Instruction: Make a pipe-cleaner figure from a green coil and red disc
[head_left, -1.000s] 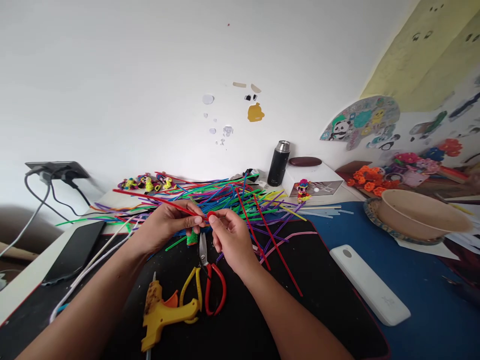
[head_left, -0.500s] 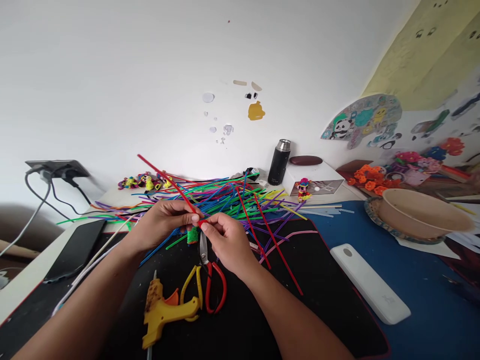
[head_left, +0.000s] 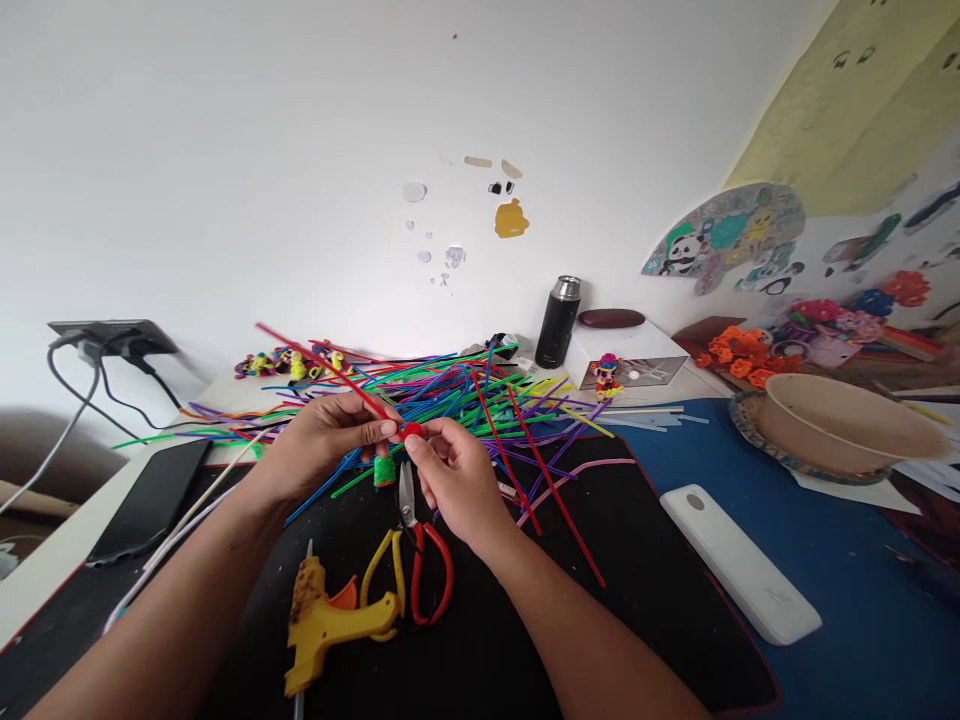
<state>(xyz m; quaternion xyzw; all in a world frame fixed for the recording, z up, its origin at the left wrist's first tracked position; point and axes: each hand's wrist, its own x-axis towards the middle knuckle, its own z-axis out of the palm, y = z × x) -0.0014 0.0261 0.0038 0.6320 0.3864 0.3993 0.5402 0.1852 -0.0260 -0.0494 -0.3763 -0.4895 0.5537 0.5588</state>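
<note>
Between my hands, over the black mat [head_left: 600, 640], is a red pipe cleaner [head_left: 322, 362] whose near end is coiled into a small disc. My left hand [head_left: 334, 435] pinches the stem close to the coil, and the free end points up and to the left. My right hand [head_left: 457, 480] is closed with thumb and fingertips on the red coil. Just below the hands stands a small green fuzzy cylinder [head_left: 384, 471]. Scissors with red handles [head_left: 433, 575], pliers with yellow handles [head_left: 397, 570] and a yellow glue gun [head_left: 330, 625] lie nearer me.
Behind my hands spreads a heap of coloured pipe cleaners [head_left: 450, 400]. A black phone [head_left: 150, 500] lies left. A black flask [head_left: 559, 325], a white box [head_left: 637, 355], a small figure [head_left: 606, 378], a white power bank [head_left: 741, 565] and a beige bowl [head_left: 847, 425] stand or lie right.
The stem's free end has swung down and to the left. The red coil shows more clearly between my fingertips, and my right hand has shifted slightly.
</note>
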